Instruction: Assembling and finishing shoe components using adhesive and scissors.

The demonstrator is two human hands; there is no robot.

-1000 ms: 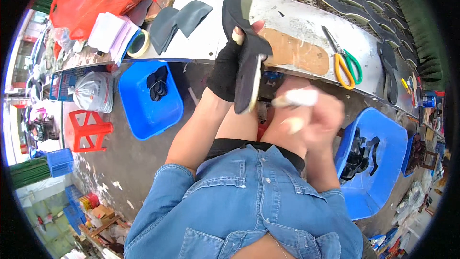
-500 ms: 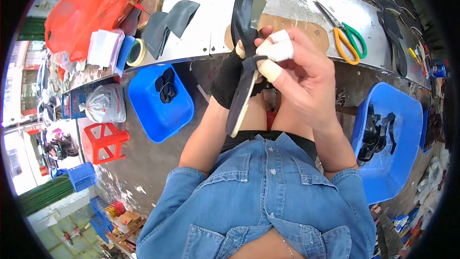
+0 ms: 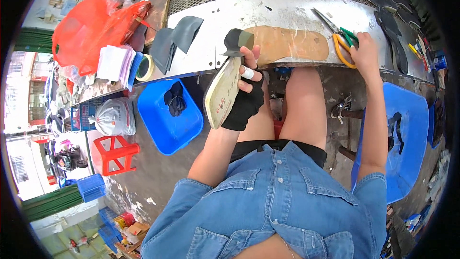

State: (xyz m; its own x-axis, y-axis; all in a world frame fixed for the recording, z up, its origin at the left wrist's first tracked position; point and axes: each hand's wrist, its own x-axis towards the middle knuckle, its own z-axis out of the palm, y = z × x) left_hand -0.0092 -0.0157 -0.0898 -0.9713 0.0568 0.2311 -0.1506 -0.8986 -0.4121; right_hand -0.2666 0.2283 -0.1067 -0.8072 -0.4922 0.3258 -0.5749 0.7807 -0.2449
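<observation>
My left hand [image 3: 248, 97], in a black fingerless glove with white tape on a finger, grips a sandal [image 3: 223, 95]. Its pale underside, with marks written on it, faces up and left. A wide black strap [image 3: 234, 42] with an olive-grey part sticks out at its far end. On the metal worktop's near edge lie scissors [image 3: 337, 29] with one orange and one green handle. The fingers of my right hand [image 3: 368, 56] are curled over the green handle, covering part of it.
A brown patch [image 3: 290, 44] covers part of the metal worktop [image 3: 268, 7]. Dark material pieces [image 3: 184, 33], a tape roll [image 3: 145, 68] and a red bag [image 3: 91, 33] sit left. Below are blue bins [image 3: 179, 129] [image 3: 407, 172] holding black straps. Black soles [image 3: 390, 29] lie far right.
My right hand has left the sandal and moved right to the scissors. My left hand has turned the sandal so its pale underside shows.
</observation>
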